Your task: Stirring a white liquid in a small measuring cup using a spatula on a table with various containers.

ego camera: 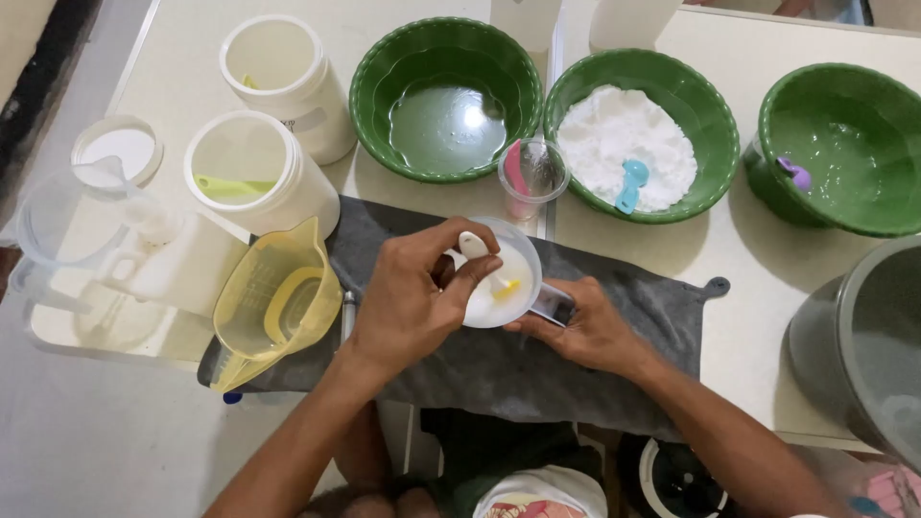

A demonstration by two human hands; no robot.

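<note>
Gripping a white spoon [477, 251], left hand [413, 293] reaches from the left over the small white cup [504, 278] at centre on the grey cloth [614, 288]; right hand [587, 326] steadies the cup from the near right, fingers closed on it. Spoon handle points far-left.

Head camera, steeply down, close above table [748, 288]

Around the small white round cup [504, 273], green plastic bowls [446, 96] and a clear tumbler [532, 177] are blocking behind, a yellow plastic jug [278, 302] is crowding left, while grey cloth [662, 297] is lying open right.
</note>
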